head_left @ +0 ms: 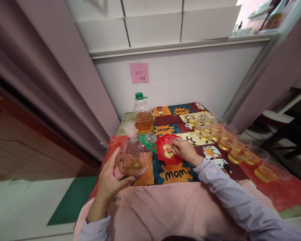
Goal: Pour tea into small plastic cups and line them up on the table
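Observation:
My left hand (112, 179) is wrapped round the lower part of a clear plastic jug (135, 159) with some amber liquid inside. The jug is tilted, its uncapped mouth pointing up and right, with a green handle ring at the neck. My right hand (184, 149) grips a small clear plastic cup (169, 140) above a red scalloped plate (163, 157) with a gold design. Whether the cup holds any liquid I cannot tell. The jug's mouth is left of the cup, apart from it.
A second jug (144, 120) with a green cap, partly filled with amber liquid, stands at the back left. Before it is a stack of clear cups (130, 129). Several cups of yellow liquid (225, 142) line the right side. A patterned tablecloth (175, 172) covers the table.

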`<action>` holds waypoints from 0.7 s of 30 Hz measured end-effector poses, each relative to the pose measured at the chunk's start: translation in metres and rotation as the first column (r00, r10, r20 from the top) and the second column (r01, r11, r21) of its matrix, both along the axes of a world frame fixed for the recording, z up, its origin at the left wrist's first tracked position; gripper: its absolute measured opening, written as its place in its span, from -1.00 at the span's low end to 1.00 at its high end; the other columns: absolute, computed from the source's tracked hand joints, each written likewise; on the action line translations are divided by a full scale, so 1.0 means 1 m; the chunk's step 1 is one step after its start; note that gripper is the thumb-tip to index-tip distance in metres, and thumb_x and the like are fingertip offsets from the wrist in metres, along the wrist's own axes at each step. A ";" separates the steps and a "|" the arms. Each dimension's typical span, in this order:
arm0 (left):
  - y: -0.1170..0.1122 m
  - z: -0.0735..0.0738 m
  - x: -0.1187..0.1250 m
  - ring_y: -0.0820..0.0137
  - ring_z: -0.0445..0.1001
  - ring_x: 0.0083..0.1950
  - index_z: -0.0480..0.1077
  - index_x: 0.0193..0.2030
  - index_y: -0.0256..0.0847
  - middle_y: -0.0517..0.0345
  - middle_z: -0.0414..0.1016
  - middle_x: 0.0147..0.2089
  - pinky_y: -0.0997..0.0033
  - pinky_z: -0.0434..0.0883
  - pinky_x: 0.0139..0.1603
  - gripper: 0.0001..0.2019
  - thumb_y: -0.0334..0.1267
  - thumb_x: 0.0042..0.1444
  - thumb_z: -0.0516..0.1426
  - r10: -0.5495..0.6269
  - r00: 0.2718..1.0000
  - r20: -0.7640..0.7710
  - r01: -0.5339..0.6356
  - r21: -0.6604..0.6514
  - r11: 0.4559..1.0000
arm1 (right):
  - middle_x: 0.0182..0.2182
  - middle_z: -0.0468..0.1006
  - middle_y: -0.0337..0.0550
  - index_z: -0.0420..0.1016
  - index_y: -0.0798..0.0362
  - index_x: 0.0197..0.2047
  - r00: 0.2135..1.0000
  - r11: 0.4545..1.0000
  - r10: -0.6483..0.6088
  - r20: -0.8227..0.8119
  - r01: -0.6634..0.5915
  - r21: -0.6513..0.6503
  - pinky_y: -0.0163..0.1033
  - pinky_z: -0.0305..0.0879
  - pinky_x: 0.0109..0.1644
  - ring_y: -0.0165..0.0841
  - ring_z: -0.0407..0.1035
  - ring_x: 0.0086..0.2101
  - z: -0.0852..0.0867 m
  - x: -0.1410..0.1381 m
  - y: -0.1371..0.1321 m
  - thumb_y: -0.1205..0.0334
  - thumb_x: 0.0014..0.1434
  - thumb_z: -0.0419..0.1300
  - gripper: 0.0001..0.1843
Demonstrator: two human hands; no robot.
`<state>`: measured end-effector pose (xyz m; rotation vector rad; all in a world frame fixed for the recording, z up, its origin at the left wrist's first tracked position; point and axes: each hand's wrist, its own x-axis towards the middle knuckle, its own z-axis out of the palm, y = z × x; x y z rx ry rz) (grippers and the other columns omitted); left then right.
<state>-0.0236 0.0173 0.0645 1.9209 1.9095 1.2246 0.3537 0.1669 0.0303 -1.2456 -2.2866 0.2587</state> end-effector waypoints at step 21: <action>0.008 0.012 0.020 -0.35 0.52 0.59 0.38 0.67 -0.14 -0.32 0.52 0.63 -0.33 0.46 0.57 0.30 0.63 -0.07 0.46 -0.046 0.979 -0.201 0.040 -0.032 0.999 | 0.63 0.32 0.15 0.25 -0.33 0.64 0.154 0.578 -0.315 -0.937 -0.752 -0.317 0.40 0.40 0.59 0.24 0.34 0.57 -0.016 -0.125 -0.091 -0.32 -0.31 0.87 0.55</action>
